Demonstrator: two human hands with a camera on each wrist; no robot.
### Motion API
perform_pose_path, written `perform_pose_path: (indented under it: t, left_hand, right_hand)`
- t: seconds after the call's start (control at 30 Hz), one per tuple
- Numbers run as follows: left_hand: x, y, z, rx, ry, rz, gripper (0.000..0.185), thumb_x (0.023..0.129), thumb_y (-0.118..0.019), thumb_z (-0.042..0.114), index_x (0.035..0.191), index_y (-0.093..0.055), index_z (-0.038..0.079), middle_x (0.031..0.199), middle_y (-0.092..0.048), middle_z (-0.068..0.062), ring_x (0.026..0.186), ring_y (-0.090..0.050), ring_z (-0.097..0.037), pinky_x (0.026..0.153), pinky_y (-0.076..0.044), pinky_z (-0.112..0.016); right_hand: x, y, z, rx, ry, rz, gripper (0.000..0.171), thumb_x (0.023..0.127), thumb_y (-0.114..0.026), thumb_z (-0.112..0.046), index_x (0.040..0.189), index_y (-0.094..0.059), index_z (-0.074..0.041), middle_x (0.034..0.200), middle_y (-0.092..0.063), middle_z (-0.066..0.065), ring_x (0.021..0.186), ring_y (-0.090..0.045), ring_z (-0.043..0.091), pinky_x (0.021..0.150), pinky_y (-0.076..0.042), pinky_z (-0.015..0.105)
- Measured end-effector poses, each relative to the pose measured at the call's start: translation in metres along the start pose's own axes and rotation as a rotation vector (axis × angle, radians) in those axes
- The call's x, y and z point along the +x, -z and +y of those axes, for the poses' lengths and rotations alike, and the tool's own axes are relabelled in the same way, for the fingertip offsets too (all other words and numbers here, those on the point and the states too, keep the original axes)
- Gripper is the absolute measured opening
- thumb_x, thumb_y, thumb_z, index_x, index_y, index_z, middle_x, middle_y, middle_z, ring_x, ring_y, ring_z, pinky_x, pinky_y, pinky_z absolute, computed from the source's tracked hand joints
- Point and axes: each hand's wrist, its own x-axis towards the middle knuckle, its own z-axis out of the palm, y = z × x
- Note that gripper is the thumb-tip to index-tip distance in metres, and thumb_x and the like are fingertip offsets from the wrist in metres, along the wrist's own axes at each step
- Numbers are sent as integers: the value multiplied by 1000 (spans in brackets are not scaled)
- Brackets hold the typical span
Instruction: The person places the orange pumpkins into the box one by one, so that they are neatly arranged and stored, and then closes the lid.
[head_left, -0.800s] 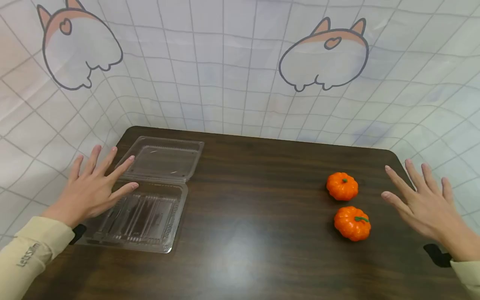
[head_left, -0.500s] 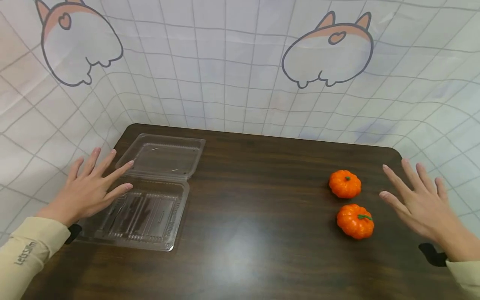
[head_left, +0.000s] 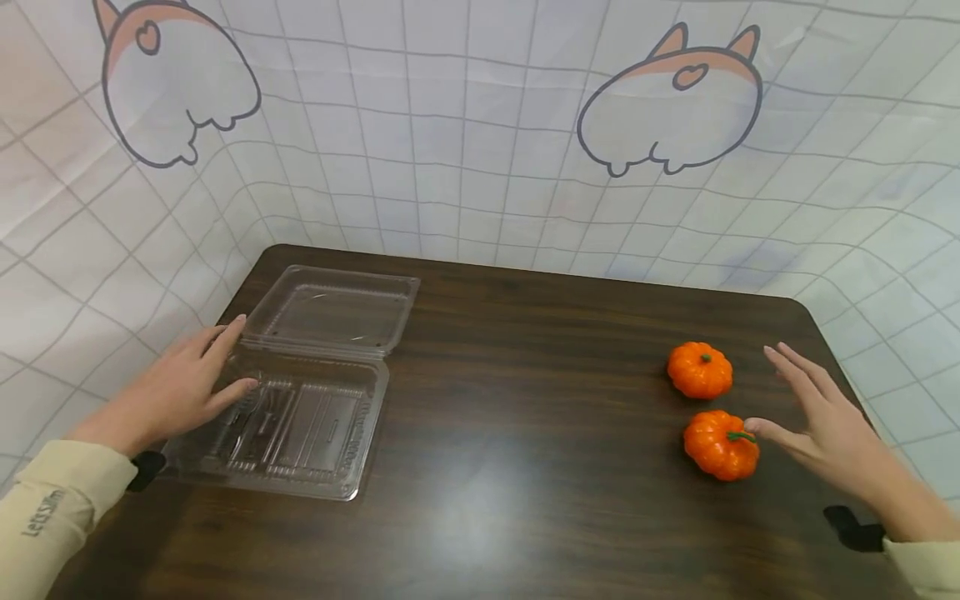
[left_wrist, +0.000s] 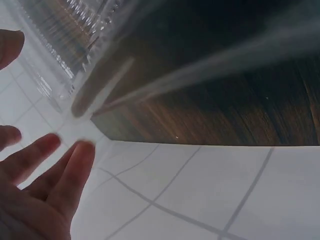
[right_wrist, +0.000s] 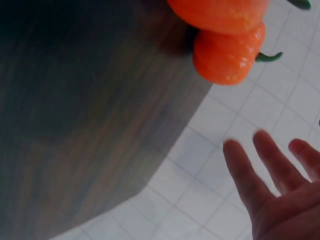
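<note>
My left hand [head_left: 176, 383] hovers at the left side of a clear plastic clamshell box [head_left: 372, 417], its fingers extended and holding nothing. The box lies unfolded on the table, its lid [head_left: 337, 312] laid back toward the wall. In the left wrist view the box's ridged edge [left_wrist: 75, 75] shows just beyond my fingers. My right hand [head_left: 832, 433] is to the right of two small orange pumpkins, thumb and fingers spread apart. The nearer pumpkin [head_left: 720, 446] has a curved green stem, and my thumb tip overlaps it in the head view. Behind it sits the farther pumpkin [head_left: 699, 370].
The dark wood-grain table [head_left: 510, 383] has rounded back corners. White grid-patterned cloth [head_left: 487, 125] with cartoon corgi prints rises behind it and on both sides. A black strap [head_left: 853, 529] is on the right wrist, with another on the left.
Both hands have turned from palm-down with spread fingers to more side-on, fingers closer together. The right hand has come nearer the pumpkins. The head view has shifted slightly; box and pumpkins stay put.
</note>
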Motion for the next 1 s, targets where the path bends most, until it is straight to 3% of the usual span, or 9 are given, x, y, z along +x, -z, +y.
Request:
perform_pose_path:
  t: [0.1, 0.17, 0.23, 0.43, 0.57, 0.7, 0.8, 1.0]
  left_hand:
    - [0, 3, -1, -32, 25, -53, 92, 104, -61, 36, 164, -5, -4, 150, -38, -45, 130, -44, -64, 106, -41, -74]
    - [0, 4, -2, -28, 29, -73, 88, 104, -61, 32, 161, -9, -10, 145, -40, -48, 128, -47, -65, 104, -43, -74]
    - [0, 5, -3, -23, 31, -89, 84, 104, -61, 27, 158, -14, -16, 139, -45, -49, 122, -52, -64, 101, -46, -73]
    - [-1, 6, -8, -63, 5, -91, 69, 99, -65, 14, 145, -33, -26, 114, -61, -37, 93, -69, -42, 85, -56, -62]
    - [-3, 6, -10, -97, -19, -82, 60, 96, -66, 8, 140, -42, -26, 118, -61, -39, 94, -71, -42, 85, -58, -60]
    - [-5, 7, -9, -159, -7, -102, 56, 96, -64, 5, 140, -46, -24, 126, -57, -42, 98, -71, -46, 84, -60, -57]
    - [-6, 9, -9, -218, 6, -125, 55, 97, -63, 4, 141, -44, -23, 129, -54, -43, 100, -71, -48, 79, -61, -52]
    - [-10, 13, -9, -289, 30, -180, 58, 99, -64, 6, 146, -41, -20, 134, -51, -42, 100, -73, -43, 76, -62, -49]
  right_hand:
    - [-4, -6, 0, 16, -3, -8, 107, 79, -91, -30, 165, -27, -23, 152, -44, 25, 110, -54, -2, 78, -49, 24]
    - [-6, -8, -1, 37, -18, -33, 107, 78, -92, -31, 164, -28, -25, 143, -50, 24, 99, -47, -19, 70, -44, 12]
    - [-7, -10, -1, 60, -42, -66, 106, 79, -91, -33, 164, -28, -27, 139, -52, 22, 100, -41, -28, 70, -46, 9]
    - [-11, -17, -4, 144, -61, -109, 104, 78, -92, -31, 163, -33, -26, 141, -55, 20, 101, -47, -28, 73, -50, 4]
    - [-13, -20, -3, 165, -64, -127, 103, 76, -93, -30, 162, -36, -22, 143, -56, 20, 101, -48, -28, 72, -53, 7]
    - [-16, -23, -2, 177, -65, -131, 100, 74, -94, -31, 158, -41, -20, 152, -48, -19, 103, -45, -31, 75, -50, 4]
    - [-17, -26, -2, 200, -60, -129, 99, 72, -95, -30, 157, -44, -19, 140, -33, -48, 107, -43, -33, 77, -48, 0]
    - [-20, -29, -2, 248, -68, -158, 99, 72, -96, -30, 156, -45, -20, 138, -33, -50, 113, -38, -35, 81, -45, -2]
